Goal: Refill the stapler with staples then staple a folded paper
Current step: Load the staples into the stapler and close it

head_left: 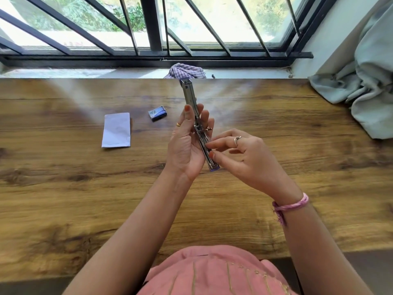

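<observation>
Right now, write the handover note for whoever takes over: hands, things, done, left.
Left hand: grips the stapler, swung open and held above the table.
Right hand: fingertips pinch at the stapler's near half, at the open channel; whether they hold staples cannot be told.
Staple box: on the table, beyond the hands to the left.
Folded paper: flat on the table, left of the box, untouched.
Done: stapler opened.
Left: finish loading staples, close the stapler, staple the paper.
</observation>
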The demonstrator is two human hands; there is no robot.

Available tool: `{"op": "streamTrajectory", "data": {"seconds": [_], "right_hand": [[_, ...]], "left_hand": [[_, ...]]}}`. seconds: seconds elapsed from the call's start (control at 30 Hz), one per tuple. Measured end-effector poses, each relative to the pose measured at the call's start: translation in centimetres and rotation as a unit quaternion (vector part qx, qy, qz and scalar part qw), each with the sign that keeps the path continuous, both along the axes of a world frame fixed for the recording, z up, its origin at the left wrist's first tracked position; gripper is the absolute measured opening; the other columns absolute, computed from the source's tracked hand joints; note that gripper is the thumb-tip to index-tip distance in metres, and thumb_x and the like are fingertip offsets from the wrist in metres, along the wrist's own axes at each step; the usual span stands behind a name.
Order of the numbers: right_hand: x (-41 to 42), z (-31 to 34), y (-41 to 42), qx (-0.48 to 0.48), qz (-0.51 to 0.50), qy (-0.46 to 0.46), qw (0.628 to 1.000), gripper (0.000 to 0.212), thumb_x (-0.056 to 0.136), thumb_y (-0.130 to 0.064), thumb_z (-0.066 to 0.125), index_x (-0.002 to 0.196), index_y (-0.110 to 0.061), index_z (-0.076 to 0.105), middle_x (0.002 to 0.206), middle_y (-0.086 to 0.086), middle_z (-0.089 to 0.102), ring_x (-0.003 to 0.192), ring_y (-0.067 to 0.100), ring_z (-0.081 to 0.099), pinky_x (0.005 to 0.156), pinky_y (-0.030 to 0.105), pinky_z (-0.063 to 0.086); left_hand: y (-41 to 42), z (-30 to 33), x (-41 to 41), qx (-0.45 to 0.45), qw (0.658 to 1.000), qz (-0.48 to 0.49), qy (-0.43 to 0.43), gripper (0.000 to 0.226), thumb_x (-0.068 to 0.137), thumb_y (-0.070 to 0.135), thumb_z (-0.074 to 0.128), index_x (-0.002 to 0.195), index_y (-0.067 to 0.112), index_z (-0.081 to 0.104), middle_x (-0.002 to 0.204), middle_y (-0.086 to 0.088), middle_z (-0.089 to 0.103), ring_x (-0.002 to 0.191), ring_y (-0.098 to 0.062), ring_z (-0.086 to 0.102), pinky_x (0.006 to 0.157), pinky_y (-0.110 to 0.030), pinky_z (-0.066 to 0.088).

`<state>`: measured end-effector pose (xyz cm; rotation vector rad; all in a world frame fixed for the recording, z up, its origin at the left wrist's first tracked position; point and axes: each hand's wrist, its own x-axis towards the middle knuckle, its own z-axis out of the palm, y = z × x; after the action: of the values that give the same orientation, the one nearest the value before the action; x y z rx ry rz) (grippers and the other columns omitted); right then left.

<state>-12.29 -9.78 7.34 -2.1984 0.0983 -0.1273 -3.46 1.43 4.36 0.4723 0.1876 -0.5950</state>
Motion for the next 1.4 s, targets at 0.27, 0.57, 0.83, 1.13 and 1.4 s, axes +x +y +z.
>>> {"op": "streamTrajectory", "data": {"seconds": [0.27,0.57,0.83,1.13,1.4], "right_hand": [[0.8,0.7,-0.8,-0.096,0.050,0.024,0.994,0.015,0.083,-0.021,0.072,0.098,-0.022,0.073,0.098,-0.011,0.065,0.083,0.001,0.063,0.078,0.007,0.043],[1.6,1.3,-1.1,-0.128,0.059,0.017,0.990,0.014,0.080,-0.022,0.075,0.093,-0.017,0.075,0.093,-0.011,0.062,0.078,0.003,0.065,0.077,0.008,0.044],[1.6,0.0,-1.1,0.003,-0.020,0.009,1.000,0.005,0.083,-0.020,0.072,0.087,-0.020,0.073,0.079,-0.013,0.068,0.070,0.002,0.067,0.063,0.020,0.054],[0.9,-1.3,-1.7,0.213,-0.061,0.062,0.973,0.010,0.081,-0.004,0.073,0.090,-0.009,0.074,0.078,0.010,0.075,0.075,0.019,0.072,0.069,0.027,0.058],[1.2,-1.8,-0.8,0.293,-0.125,0.069,0.945,0.012,0.078,-0.001,0.071,0.084,-0.012,0.072,0.080,0.004,0.075,0.078,0.018,0.073,0.064,0.025,0.057]], "left_hand": [[-0.2,-0.4,-0.5,0.033,0.999,-0.013,-0.017,0.015,0.091,0.023,0.058,0.097,0.011,0.066,0.089,0.002,0.071,0.077,-0.008,0.068,0.082,-0.027,0.056],[-0.5,-0.7,-0.7,0.034,0.998,-0.039,-0.035,0.021,0.094,0.026,0.055,0.093,0.016,0.073,0.083,0.004,0.072,0.074,-0.007,0.068,0.074,-0.031,0.058],[-0.4,-0.8,-0.5,0.032,0.999,-0.024,-0.001,0.022,0.084,0.025,0.062,0.103,0.013,0.065,0.093,0.001,0.067,0.086,-0.012,0.064,0.104,-0.041,0.044],[-0.3,-0.7,-0.2,0.026,0.999,-0.013,0.037,0.016,0.095,0.021,0.054,0.104,0.011,0.063,0.092,0.000,0.068,0.074,-0.008,0.068,0.085,-0.029,0.054],[-0.5,-0.8,-0.5,0.040,0.999,-0.017,0.019,0.017,0.095,0.023,0.054,0.101,0.012,0.066,0.093,0.002,0.068,0.077,-0.007,0.067,0.085,-0.028,0.054]]}}
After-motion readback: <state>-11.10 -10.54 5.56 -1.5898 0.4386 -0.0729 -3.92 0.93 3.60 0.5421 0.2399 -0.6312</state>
